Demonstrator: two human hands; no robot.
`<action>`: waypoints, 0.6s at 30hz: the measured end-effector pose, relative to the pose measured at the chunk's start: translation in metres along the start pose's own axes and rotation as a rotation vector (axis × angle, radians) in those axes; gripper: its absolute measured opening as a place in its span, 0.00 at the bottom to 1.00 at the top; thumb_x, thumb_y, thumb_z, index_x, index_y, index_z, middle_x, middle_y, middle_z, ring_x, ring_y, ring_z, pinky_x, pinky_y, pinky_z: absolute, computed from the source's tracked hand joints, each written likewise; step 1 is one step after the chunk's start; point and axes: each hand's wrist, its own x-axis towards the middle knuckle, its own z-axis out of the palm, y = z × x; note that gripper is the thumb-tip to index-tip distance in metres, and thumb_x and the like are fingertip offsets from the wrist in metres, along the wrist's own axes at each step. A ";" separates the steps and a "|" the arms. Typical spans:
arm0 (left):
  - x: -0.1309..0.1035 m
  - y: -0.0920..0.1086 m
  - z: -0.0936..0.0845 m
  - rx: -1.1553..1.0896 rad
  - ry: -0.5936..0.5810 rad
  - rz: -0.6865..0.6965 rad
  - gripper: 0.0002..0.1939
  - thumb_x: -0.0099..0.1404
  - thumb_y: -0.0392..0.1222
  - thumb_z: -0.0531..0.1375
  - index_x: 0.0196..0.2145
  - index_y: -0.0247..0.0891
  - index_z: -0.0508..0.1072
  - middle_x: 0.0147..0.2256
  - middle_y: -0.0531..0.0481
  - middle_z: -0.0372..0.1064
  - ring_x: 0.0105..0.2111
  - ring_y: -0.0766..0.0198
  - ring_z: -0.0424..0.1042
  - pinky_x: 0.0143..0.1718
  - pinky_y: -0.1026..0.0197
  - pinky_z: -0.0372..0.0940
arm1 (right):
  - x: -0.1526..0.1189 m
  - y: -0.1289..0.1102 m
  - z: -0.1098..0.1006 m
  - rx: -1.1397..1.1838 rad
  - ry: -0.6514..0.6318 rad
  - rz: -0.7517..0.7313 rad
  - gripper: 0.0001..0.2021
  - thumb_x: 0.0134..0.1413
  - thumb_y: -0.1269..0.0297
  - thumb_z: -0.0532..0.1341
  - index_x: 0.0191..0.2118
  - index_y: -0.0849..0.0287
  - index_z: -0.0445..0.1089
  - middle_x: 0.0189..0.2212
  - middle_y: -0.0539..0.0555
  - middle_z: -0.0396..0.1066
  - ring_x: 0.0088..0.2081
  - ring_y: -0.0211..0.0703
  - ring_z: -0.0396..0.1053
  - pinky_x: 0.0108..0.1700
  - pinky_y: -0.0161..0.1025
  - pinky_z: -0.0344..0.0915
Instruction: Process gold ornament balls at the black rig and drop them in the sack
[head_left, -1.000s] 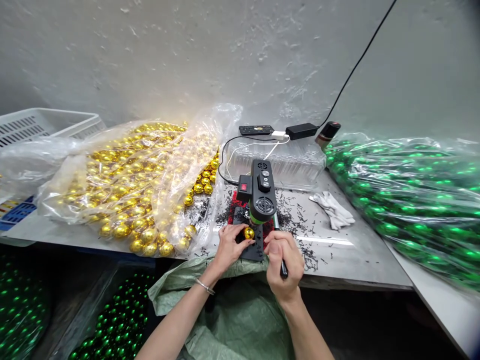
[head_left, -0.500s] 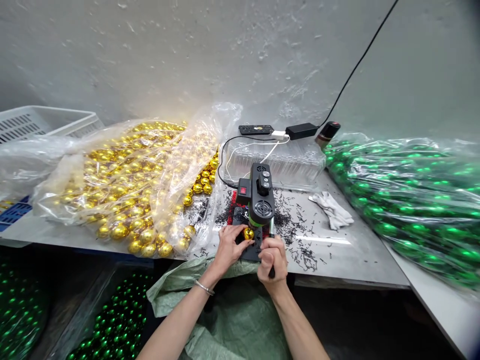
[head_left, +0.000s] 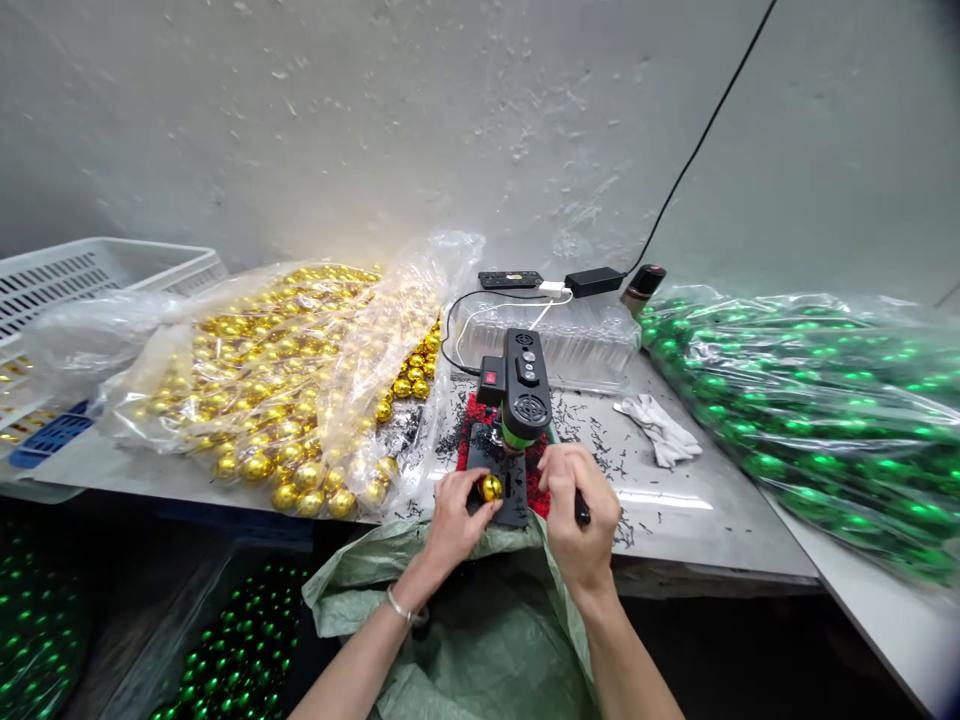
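My left hand (head_left: pixel 451 522) pinches a shiny gold ball (head_left: pixel 490 488) between thumb and fingers, low over the front of a black base plate (head_left: pixel 513 508). Above and behind the ball stands a black bench-top machine (head_left: pixel 527 375) with round vents, buttons and a green ring near its lower end. My right hand (head_left: pixel 579 510) is wrapped round the lever's black handle (head_left: pixel 583 512) at the machine's right side; most of the lever is hidden behind the fingers. A green woven sack (head_left: pixel 480 640) hangs open below, at the table's front edge.
Clear bags of gold balls (head_left: pixel 255 400) lie left, and a bag of green balls (head_left: pixel 810 420) right. Black shreds litter the metal table (head_left: pixel 675 520). White gloves (head_left: pixel 660 430), a clear plastic stack (head_left: pixel 585 345) and a power adapter (head_left: pixel 594 282) lie around. A white crate (head_left: pixel 112 260) stands far left.
The gold ball has come down and toward me from under the machine head, held in my left hand. My right hand has shifted right with the lever handle. The view has tilted slightly.
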 end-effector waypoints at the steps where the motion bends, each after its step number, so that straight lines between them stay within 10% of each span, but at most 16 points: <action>1: -0.009 0.000 -0.005 0.013 -0.010 0.032 0.23 0.59 0.48 0.66 0.52 0.42 0.71 0.49 0.41 0.73 0.50 0.48 0.69 0.54 0.45 0.61 | 0.000 0.000 0.000 -0.004 -0.005 -0.008 0.14 0.63 0.75 0.51 0.26 0.56 0.58 0.27 0.49 0.62 0.30 0.37 0.63 0.33 0.37 0.60; 5: -0.004 -0.001 -0.035 0.060 -0.013 0.090 0.34 0.59 0.55 0.65 0.60 0.41 0.65 0.57 0.37 0.66 0.57 0.45 0.64 0.58 0.43 0.57 | -0.011 0.008 0.004 -0.016 0.001 -0.036 0.13 0.62 0.76 0.51 0.27 0.56 0.59 0.27 0.50 0.62 0.31 0.38 0.64 0.33 0.37 0.60; 10: 0.105 -0.013 -0.077 0.220 0.107 -0.164 0.18 0.70 0.43 0.52 0.53 0.36 0.70 0.55 0.35 0.67 0.57 0.49 0.65 0.58 0.47 0.57 | -0.018 0.013 0.009 -0.015 0.038 -0.063 0.13 0.61 0.76 0.51 0.26 0.56 0.59 0.26 0.50 0.62 0.30 0.39 0.64 0.32 0.38 0.60; 14: 0.176 -0.029 -0.079 0.282 0.064 -0.381 0.07 0.62 0.37 0.59 0.38 0.33 0.74 0.42 0.33 0.74 0.51 0.43 0.69 0.51 0.48 0.60 | -0.018 0.013 0.009 -0.027 0.046 -0.046 0.13 0.61 0.76 0.51 0.26 0.56 0.59 0.26 0.50 0.62 0.29 0.39 0.64 0.31 0.38 0.60; 18: 0.195 -0.034 -0.069 0.212 0.072 -0.454 0.03 0.57 0.34 0.62 0.31 0.35 0.72 0.37 0.36 0.75 0.49 0.43 0.70 0.49 0.49 0.61 | -0.018 0.015 0.009 -0.035 0.029 -0.064 0.13 0.61 0.77 0.51 0.26 0.56 0.59 0.26 0.50 0.62 0.30 0.39 0.63 0.32 0.38 0.60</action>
